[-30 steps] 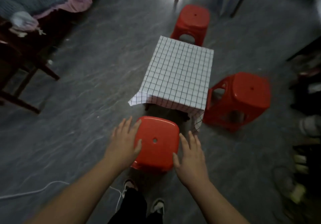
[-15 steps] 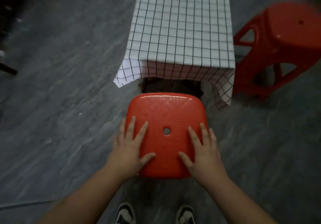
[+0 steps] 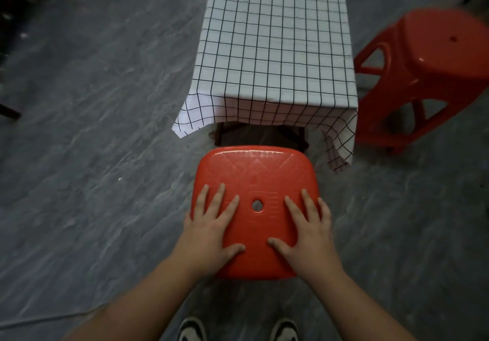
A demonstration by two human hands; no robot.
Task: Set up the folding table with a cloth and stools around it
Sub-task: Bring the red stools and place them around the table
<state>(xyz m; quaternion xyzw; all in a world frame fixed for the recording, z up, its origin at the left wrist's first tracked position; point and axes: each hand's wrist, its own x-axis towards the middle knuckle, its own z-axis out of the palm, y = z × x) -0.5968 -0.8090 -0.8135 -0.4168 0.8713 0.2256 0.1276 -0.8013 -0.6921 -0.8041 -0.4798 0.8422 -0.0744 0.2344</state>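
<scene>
Red plastic stool (image 3: 255,181) stands on the grey floor (image 3: 92,155) just before the near end of the folding table (image 3: 260,135), whose checked cloth (image 3: 275,38) hangs over its edges. Left hand (image 3: 209,230) and right hand (image 3: 309,234) lie flat, fingers spread, on the seat. Second red stool (image 3: 434,70) stands beside the table's right edge.

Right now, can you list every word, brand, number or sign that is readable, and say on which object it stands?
No text can be read.
Near stool: a row of raised moulded marks along the seat's far edge, too small and blurred to read.
Checked cloth: only grid lines, no writing.
Right stool: no marking visible.
</scene>
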